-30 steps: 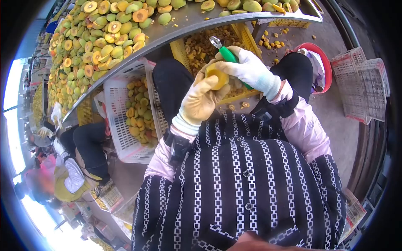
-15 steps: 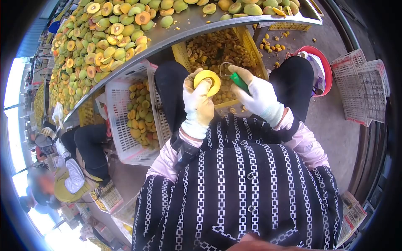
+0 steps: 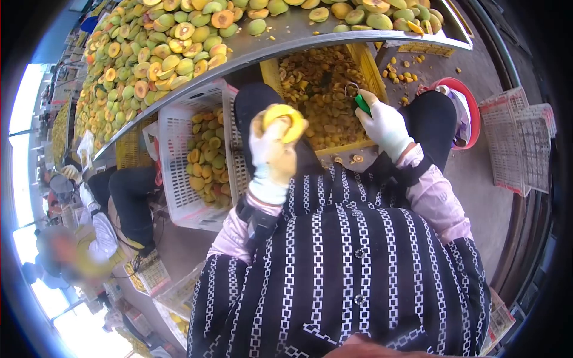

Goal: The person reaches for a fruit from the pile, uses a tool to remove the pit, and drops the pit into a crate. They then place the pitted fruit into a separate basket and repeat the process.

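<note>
My left hand (image 3: 273, 154), in a white glove with yellowed fingers, grips a hollowed yellow peach half (image 3: 285, 121) with its cut face up. My right hand (image 3: 385, 128), gloved too, is closed round the green handle of a wire-loop pitting knife (image 3: 362, 104). The knife's metal loop points away from me, apart from the peach. Below and beyond my hands stands a yellow crate (image 3: 366, 56) holding brown pits and scraps. A white plastic basket (image 3: 179, 143) with peach halves is beside my left leg.
A metal table (image 3: 286, 43) piled with cut peaches (image 3: 143, 59) spans the far side. At right are a red bucket (image 3: 471, 107) and stacked white crates (image 3: 504, 140). Fruit pieces (image 3: 399, 71) lie on the floor. Another person (image 3: 95, 244) sits at left.
My hands have moved apart: the left, slightly blurred, went left with the peach half, the right went right with the pitting knife. The camera view has shifted a little.
</note>
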`<control>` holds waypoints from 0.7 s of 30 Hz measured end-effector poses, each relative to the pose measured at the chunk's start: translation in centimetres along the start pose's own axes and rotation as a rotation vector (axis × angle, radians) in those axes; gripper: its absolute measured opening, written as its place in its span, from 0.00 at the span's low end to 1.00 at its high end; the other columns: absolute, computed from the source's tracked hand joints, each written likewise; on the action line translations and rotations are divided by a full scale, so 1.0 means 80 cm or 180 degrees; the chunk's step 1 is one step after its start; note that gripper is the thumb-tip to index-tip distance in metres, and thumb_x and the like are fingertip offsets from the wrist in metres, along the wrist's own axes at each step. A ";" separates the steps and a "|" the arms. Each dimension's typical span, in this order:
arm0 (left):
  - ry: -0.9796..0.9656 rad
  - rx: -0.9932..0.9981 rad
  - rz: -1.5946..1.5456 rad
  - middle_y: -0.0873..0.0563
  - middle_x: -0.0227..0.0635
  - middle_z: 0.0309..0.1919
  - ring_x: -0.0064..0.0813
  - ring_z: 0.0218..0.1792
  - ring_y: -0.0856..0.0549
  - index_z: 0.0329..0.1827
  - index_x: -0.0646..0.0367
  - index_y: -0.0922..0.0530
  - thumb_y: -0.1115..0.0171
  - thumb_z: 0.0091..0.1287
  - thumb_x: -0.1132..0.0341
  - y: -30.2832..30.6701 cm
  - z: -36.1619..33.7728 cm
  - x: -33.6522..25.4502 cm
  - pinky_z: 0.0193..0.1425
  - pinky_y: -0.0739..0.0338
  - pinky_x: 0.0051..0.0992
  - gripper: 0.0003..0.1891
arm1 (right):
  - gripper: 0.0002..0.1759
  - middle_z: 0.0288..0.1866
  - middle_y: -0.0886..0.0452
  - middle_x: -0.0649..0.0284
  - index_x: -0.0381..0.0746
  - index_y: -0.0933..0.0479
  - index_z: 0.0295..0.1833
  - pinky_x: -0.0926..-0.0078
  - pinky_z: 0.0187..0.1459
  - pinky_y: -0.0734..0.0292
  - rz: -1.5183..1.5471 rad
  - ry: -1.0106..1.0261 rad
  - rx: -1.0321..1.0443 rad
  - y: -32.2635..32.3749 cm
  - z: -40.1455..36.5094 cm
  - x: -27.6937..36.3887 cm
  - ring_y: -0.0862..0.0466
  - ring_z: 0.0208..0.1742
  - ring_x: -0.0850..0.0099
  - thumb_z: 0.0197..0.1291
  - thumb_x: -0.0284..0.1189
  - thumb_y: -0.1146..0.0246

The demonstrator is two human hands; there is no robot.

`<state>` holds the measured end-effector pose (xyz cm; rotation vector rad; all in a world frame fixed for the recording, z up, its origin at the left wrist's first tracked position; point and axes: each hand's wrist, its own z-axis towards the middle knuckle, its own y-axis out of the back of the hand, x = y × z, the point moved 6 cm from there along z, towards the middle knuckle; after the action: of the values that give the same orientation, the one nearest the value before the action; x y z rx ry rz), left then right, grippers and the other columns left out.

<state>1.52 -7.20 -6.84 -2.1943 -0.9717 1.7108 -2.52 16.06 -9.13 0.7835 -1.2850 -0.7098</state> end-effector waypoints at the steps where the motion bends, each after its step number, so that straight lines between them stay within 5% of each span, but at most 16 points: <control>1: -0.0378 0.0076 0.0344 0.18 0.42 0.42 0.36 0.43 0.16 0.50 0.65 0.26 0.41 0.63 0.74 0.030 0.010 -0.016 0.51 0.17 0.36 0.13 | 0.21 0.32 0.17 0.49 0.42 0.28 0.58 0.58 0.37 0.22 0.0069 0.0057 0.0086 -0.004 -0.001 0.007 0.16 0.35 0.52 0.62 0.37 0.40; 2: -0.0775 0.0172 0.0687 0.18 0.43 0.43 0.35 0.44 0.17 0.51 0.66 0.26 0.39 0.63 0.74 0.068 0.026 -0.031 0.52 0.18 0.34 0.14 | 0.21 0.32 0.17 0.49 0.42 0.29 0.59 0.58 0.37 0.22 0.0133 0.0127 0.0141 -0.004 0.001 0.014 0.16 0.35 0.52 0.62 0.37 0.40; 7: -0.1904 -0.1346 0.2128 0.27 0.44 0.58 0.33 0.53 0.22 0.67 0.65 0.38 0.34 0.60 0.75 0.206 0.032 -0.139 0.59 0.25 0.30 0.31 | 0.21 0.33 0.18 0.47 0.42 0.30 0.57 0.56 0.40 0.23 0.0404 -0.0034 0.0683 -0.034 0.013 -0.005 0.17 0.38 0.49 0.59 0.34 0.39; 10: -0.1735 -0.1347 0.2022 0.25 0.43 0.58 0.34 0.55 0.22 0.66 0.64 0.34 0.32 0.61 0.73 0.165 0.063 -0.155 0.62 0.27 0.32 0.30 | 0.19 0.34 0.18 0.46 0.40 0.28 0.54 0.55 0.40 0.23 0.0547 -0.0023 0.1082 -0.060 0.021 -0.013 0.17 0.38 0.48 0.59 0.35 0.39; 14: -0.1958 0.0058 0.2618 0.19 0.41 0.52 0.30 0.54 0.21 0.58 0.65 0.26 0.34 0.65 0.68 0.029 0.186 -0.127 0.61 0.28 0.28 0.21 | 0.18 0.33 0.18 0.47 0.41 0.28 0.55 0.54 0.40 0.23 0.0455 -0.0029 0.1461 -0.068 0.028 -0.004 0.17 0.37 0.48 0.61 0.36 0.42; 20: -0.1622 -0.0084 0.4363 0.19 0.52 0.52 0.45 0.51 0.18 0.60 0.64 0.29 0.32 0.58 0.50 -0.045 0.371 -0.064 0.57 0.25 0.36 0.33 | 0.19 0.33 0.17 0.50 0.40 0.27 0.54 0.54 0.38 0.22 0.0342 -0.0040 0.1797 -0.078 0.038 -0.018 0.16 0.36 0.51 0.60 0.36 0.41; 21: -0.1586 -0.0201 0.5272 0.19 0.52 0.51 0.46 0.51 0.18 0.59 0.64 0.28 0.32 0.58 0.49 -0.062 0.376 -0.061 0.57 0.25 0.38 0.33 | 0.19 0.33 0.17 0.50 0.40 0.28 0.55 0.55 0.38 0.22 0.0363 -0.0043 0.1742 -0.078 0.040 -0.022 0.16 0.36 0.51 0.59 0.36 0.41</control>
<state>-28.57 -13.42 -9.80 -2.7194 1.3229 2.7332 -6.07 13.67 -14.97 1.1333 -1.5464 -0.2662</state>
